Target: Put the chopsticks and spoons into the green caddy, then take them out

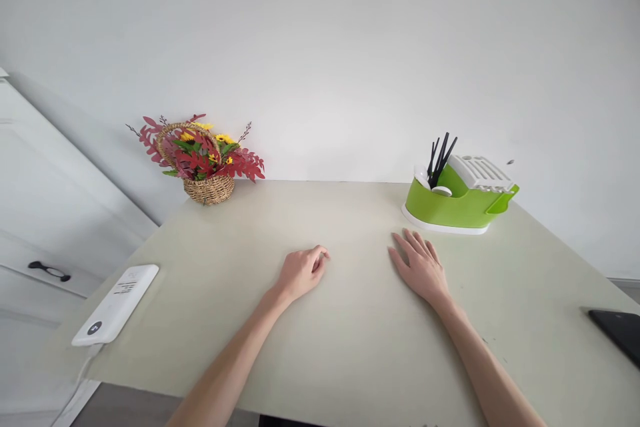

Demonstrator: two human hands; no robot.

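Green plastic formed the caddy (445, 209), which stood near the far edge of the table (350, 353), right of centre, on its white base. The right hand (420, 267) lay just in front of it, palm down and spread wide, its fingertips near the base but apart from it. The left hand (301, 272) rested nearer the middle with its fingers curled in, a narrow grip; whether anything was inside could not be told. A gap stretched between the hands, and a wider stretch of tabletop ran from the left hand out to the white power bank (117, 303) by the left edge, its cable (83, 370) dropping over the side. Behind the far edge rose the wall (320, 67), closing off reach that way. The basket (210, 190) of red leaves and yellow flowers occupied the far left corner, beside the white cabinet (55, 207). Black sticks (442, 163) poked up from the caddy, left of its slotted white top (481, 172). A dark phone (617, 333) lay at the right edge, well apart from the right hand.
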